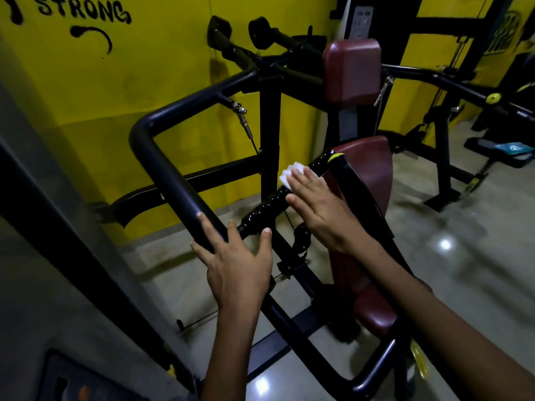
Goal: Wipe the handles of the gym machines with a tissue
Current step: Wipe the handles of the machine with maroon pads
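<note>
Right hand (318, 206), fingers straight, presses white tissue (291, 175) under fingertips onto ribbed handle (269, 205). Left hand (234, 261), fingers spread, rests on black frame bar (173, 180).

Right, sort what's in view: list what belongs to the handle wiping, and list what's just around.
In the job:
- white tissue
- ribbed black handle
- right hand, pressing the tissue on the handle
- left hand, resting on the thick black bar

Just around:
- maroon back pad
- maroon seat pad
- yellow wall
</note>
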Available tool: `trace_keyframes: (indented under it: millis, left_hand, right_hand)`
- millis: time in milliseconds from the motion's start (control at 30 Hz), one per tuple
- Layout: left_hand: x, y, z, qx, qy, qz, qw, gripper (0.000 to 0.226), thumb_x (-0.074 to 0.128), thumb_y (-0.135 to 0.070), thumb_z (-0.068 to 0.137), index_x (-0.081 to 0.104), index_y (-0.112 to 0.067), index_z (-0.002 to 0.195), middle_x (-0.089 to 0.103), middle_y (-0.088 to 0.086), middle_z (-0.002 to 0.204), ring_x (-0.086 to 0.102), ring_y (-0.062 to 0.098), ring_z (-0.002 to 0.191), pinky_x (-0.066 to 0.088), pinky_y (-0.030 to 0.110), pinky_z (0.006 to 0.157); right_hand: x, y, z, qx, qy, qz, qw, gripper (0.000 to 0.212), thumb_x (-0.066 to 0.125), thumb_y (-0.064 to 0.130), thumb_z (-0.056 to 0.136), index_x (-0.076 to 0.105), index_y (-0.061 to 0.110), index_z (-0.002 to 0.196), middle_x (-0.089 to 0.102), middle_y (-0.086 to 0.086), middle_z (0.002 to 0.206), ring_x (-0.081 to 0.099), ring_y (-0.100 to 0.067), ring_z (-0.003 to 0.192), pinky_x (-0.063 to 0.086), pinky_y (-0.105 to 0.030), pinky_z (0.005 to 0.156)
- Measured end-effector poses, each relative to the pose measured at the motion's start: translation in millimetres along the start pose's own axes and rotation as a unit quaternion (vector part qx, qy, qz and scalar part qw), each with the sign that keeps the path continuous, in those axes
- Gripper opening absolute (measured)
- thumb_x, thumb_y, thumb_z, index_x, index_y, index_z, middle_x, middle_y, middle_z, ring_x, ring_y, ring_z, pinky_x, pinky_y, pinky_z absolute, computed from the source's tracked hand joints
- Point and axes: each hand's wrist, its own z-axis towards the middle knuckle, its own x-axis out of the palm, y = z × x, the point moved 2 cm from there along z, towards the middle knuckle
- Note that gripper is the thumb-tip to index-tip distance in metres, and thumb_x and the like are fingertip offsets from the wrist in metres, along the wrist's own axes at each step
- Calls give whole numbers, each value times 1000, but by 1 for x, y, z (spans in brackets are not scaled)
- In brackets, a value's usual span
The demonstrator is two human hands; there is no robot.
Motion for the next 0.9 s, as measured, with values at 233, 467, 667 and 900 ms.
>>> trace_keyframes:
  millis: [233, 467, 667, 900]
  left_hand:
    - [1, 1, -1, 5, -4, -1, 1000, 70, 38, -61, 90, 29, -22, 147, -20, -2, 157, -2, 39, 143, 34, 45, 106]
    - [1, 2, -1, 2, -9, -7, 1000, 67, 39, -60, 91, 32, -22, 146, -19, -3, 157, -3, 38, 144, 33, 46, 106]
    - [2, 2, 0, 5, -14, -15, 1000, 65, 40, -58, 91, 33, -21, 145, -18, -4, 157, -2, 37, 144, 33, 46, 106]
    - [5, 4, 1, -3, -21, -38, 999, 51, 41, -45, 96, 39, -21, 141, -15, -5, 158, -2, 34, 145, 31, 47, 105]
  right_hand:
    - [14, 11, -18, -73, 59, 29, 995, 72, 20, 60, 84, 28, 23, 145, 13, 16, 150, -1, 9, 138, -4, -10, 112]
    - [16, 18, -7, -46, 56, 28, 997, 77, 10, 60, 83, 27, 19, 145, 16, 5, 155, -2, -1, 143, -8, -17, 113]
    - [16, 9, -18, -88, 85, 71, 990, 82, 0, 71, 85, 35, 23, 142, 21, 17, 148, 2, 14, 136, -6, -15, 114]
    - [26, 22, -11, -119, 103, 54, 986, 76, 4, 64, 89, 34, 20, 142, 26, 3, 153, 2, 3, 141, -3, -21, 117]
